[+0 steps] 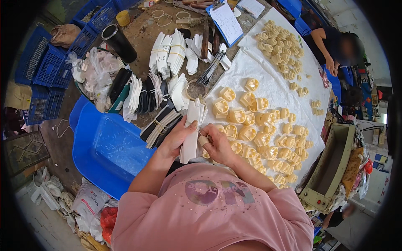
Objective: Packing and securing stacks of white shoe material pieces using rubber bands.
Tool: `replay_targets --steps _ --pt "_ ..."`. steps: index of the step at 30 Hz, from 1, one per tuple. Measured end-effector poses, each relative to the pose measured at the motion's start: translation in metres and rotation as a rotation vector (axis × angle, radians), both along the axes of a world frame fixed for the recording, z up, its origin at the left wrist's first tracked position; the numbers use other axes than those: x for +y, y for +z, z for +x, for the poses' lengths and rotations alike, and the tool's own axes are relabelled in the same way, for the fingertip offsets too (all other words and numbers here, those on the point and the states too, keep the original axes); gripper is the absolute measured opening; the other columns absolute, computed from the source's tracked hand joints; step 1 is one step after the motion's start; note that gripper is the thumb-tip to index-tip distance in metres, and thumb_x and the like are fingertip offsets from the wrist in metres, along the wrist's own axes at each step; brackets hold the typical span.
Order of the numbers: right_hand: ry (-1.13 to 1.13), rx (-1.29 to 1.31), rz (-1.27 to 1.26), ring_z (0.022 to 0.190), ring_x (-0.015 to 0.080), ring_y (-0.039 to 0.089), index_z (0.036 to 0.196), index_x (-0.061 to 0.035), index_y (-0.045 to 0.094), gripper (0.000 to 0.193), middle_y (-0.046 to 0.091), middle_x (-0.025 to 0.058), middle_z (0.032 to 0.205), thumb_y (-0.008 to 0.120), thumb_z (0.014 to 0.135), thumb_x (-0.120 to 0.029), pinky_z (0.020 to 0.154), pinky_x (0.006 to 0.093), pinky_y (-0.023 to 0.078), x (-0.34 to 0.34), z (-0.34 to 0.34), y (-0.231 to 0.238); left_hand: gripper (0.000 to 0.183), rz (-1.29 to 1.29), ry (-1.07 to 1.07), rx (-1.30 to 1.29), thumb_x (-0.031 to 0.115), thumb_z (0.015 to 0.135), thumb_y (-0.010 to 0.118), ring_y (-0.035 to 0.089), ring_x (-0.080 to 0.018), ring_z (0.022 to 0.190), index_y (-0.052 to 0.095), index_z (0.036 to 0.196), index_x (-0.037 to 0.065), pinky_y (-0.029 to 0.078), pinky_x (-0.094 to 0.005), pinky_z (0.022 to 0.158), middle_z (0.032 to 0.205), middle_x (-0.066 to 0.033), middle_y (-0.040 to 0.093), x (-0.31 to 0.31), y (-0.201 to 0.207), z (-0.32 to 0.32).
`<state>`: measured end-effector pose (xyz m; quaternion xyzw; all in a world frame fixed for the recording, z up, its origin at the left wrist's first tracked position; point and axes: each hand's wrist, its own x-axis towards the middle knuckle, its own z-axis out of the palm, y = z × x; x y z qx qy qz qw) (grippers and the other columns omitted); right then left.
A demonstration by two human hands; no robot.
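A stack of thin white strips [193, 131] stands lengthwise in front of my chest. My left hand [178, 136] is closed round its left side, thumb across the front. At the stack's right edge, my right hand [215, 142] has its fingers curled in and gripping the strips. A cream-coloured band [203, 140] sits round one of its fingers. Just left of my left hand lies a tied bundle of black and white strips [161, 125]. Cream plastic pieces [248, 134] with hollow, rounded shapes cover the white sheet right of my right hand.
A blue tub [111, 146] stands at the left. Behind the stack are a round container [196, 90], scissors-like tools [211, 69], banded white bundles [167, 52], a black cylinder [119, 44] and a clipboard [226, 21]. Another person [335, 46] works at the far right, near a green metal trough [328, 161].
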<state>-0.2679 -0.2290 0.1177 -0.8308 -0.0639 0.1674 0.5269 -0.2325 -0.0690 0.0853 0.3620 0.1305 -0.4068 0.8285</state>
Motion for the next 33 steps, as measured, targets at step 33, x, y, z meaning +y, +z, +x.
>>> replay_targets --steps 33 --pt "-0.316 -0.377 -0.392 0.057 0.0091 0.045 0.095 -0.0031 0.060 0.019 0.055 0.0004 0.071 0.055 0.078 -0.009 0.049 0.0251 0.038 -0.097 0.281 0.085 0.088 1.145 -0.472 -0.666 0.018 0.061 0.068 0.049 -0.0415 0.097 0.025 0.137 0.014 0.040 -0.0426 0.087 0.104 -0.0267 0.046 0.012 -0.072 -0.058"
